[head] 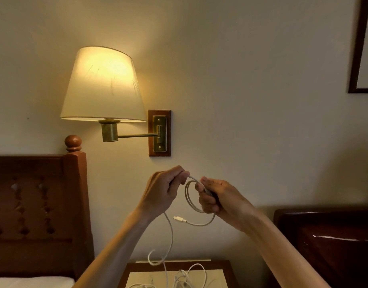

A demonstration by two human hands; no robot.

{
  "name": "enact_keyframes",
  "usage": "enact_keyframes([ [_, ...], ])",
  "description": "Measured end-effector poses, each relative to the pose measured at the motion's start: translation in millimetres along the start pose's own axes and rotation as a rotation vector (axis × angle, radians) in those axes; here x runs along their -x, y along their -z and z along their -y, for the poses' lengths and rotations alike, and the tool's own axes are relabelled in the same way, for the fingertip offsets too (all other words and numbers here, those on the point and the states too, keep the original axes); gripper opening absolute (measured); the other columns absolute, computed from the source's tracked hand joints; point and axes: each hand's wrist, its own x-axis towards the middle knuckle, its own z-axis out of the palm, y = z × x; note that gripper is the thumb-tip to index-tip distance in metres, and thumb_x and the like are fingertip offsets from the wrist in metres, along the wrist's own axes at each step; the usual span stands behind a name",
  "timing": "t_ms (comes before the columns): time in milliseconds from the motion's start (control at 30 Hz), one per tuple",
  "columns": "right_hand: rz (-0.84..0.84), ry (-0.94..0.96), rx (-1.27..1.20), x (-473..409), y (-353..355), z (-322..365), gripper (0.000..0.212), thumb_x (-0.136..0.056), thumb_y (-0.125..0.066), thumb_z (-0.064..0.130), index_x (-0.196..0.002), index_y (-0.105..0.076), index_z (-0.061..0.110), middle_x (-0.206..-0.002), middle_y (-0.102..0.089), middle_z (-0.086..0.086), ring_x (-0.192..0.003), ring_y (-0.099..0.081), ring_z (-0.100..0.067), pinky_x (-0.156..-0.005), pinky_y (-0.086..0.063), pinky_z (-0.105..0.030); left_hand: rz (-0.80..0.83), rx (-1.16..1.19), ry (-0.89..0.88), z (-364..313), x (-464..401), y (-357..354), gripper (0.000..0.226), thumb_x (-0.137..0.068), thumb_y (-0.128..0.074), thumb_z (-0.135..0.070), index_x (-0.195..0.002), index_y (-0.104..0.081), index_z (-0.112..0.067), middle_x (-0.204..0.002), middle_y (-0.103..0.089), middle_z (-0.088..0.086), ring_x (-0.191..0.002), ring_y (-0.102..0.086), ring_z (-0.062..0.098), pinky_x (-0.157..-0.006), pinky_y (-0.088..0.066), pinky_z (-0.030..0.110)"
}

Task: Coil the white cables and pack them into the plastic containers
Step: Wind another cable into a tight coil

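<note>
I hold a white cable [188, 196] up in front of the wall. My right hand [217, 199] grips a small loop of it, and the white plug end [179, 219] sticks out below the loop. My left hand [165, 191] pinches the cable just left of the loop. From under my left hand the rest of the cable hangs down to the nightstand [137, 269]. More loose white cables [185, 277] lie tangled on the nightstand top. No plastic container is in view.
A lit wall lamp [103, 86] on a brass arm hangs above my hands. A wooden headboard [39, 204] stands at the left with a white pillow [31, 282] below. A second dark headboard [332, 235] is at the right. A picture frame [357, 48] hangs top right.
</note>
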Motion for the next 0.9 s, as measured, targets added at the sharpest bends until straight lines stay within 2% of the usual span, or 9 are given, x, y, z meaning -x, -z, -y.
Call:
enact_keyframes([
  [133, 0.001, -0.003, -0.229, 5, 10, 21, 0.037, -0.106, -0.029, 0.025, -0.076, -0.046, 0.014, -0.055, -0.032, 0.002, -0.046, -0.027, -0.010, -0.047, -0.025, -0.021, -0.011, 0.185, 0.167, 19, 22, -12, 0.030, -0.102, -0.042, -0.022, -0.073, -0.048, -0.019, -0.062, -0.045, -0.013, -0.056, -0.041, 0.005, -0.055, -0.033, 0.019],
  [267, -0.029, 0.015, -0.376, 7, 33, 35, 0.035, -0.104, -0.031, 0.026, -0.074, -0.046, 0.017, -0.054, -0.019, 0.008, -0.042, -0.019, -0.007, -0.048, -0.015, -0.023, 0.018, 0.219, 0.299, 51, 51, -18, 0.033, -0.102, -0.041, -0.025, -0.070, -0.047, -0.026, -0.061, -0.043, -0.016, -0.058, -0.039, 0.005, -0.057, -0.032, 0.022],
  [400, -0.082, 0.087, -0.483, 9, 54, 44, 0.030, -0.101, -0.036, 0.029, -0.076, -0.048, 0.016, -0.052, -0.024, 0.008, -0.039, -0.024, -0.006, -0.042, -0.025, -0.019, 0.098, 0.095, 0.375, 76, 71, -19, 0.036, -0.097, -0.037, -0.052, -0.070, -0.049, -0.031, -0.058, -0.044, -0.015, -0.056, -0.039, 0.004, -0.056, -0.033, 0.028],
  [467, -0.137, 0.112, -0.393, 7, 56, 43, 0.031, -0.103, -0.036, 0.029, -0.079, -0.048, 0.014, -0.053, -0.027, 0.007, -0.040, -0.026, -0.007, -0.042, -0.029, -0.018, 0.177, 0.025, 0.357, 76, 71, -16, 0.045, -0.091, -0.034, -0.065, -0.069, -0.049, -0.029, -0.056, -0.044, -0.012, -0.053, -0.039, 0.005, -0.053, -0.034, 0.031],
  [500, -0.170, 0.126, -0.310, 5, 54, 41, 0.031, -0.104, -0.035, 0.028, -0.081, -0.049, 0.013, -0.054, -0.030, 0.005, -0.042, -0.030, -0.008, -0.044, -0.032, -0.019, 0.246, -0.003, 0.317, 69, 66, -14, 0.048, -0.092, -0.034, -0.065, -0.067, -0.049, -0.027, -0.055, -0.044, -0.011, -0.051, -0.040, 0.006, -0.052, -0.034, 0.031],
  [600, -0.275, 0.214, -0.004, -6, 37, 29, 0.029, -0.105, -0.036, 0.023, -0.087, -0.051, 0.006, -0.060, -0.052, -0.005, -0.049, -0.050, -0.016, -0.054, -0.045, -0.026, 0.464, -0.128, 0.167, 35, 37, -5, 0.041, -0.099, -0.040, -0.045, -0.067, -0.051, -0.022, -0.056, -0.048, -0.008, -0.050, -0.046, 0.011, -0.052, -0.036, 0.029],
  [700, -0.336, 0.300, 0.172, -14, 23, 20, 0.030, -0.105, -0.040, 0.021, -0.085, -0.055, 0.005, -0.064, -0.066, -0.011, -0.056, -0.065, -0.025, -0.060, -0.053, -0.033, 0.509, -0.198, 0.036, 2, 11, 6, 0.036, -0.100, -0.043, -0.038, -0.070, -0.052, -0.021, -0.054, -0.045, -0.009, -0.051, -0.047, 0.010, -0.052, -0.032, 0.016],
  [833, -0.273, 0.289, 0.262, -19, 14, 13, 0.030, -0.104, -0.041, 0.023, -0.085, -0.057, 0.005, -0.069, -0.071, -0.013, -0.063, -0.069, -0.028, -0.062, -0.057, -0.033, 0.632, -0.088, -0.026, -24, 2, 12, 0.032, -0.099, -0.046, -0.038, -0.072, -0.054, -0.024, -0.058, -0.049, -0.009, -0.053, -0.048, 0.012, -0.058, -0.042, 0.027],
  [900, -0.241, 0.266, 0.329, -19, 10, 8, 0.032, -0.104, -0.042, 0.024, -0.084, -0.058, 0.004, -0.067, -0.071, -0.010, -0.060, -0.068, -0.022, -0.060, -0.056, -0.029, 0.597, -0.053, -0.073, -30, 1, 13, 0.027, -0.099, -0.046, -0.038, -0.075, -0.054, -0.029, -0.059, -0.048, -0.013, -0.052, -0.049, 0.012, -0.055, -0.040, 0.025],
])
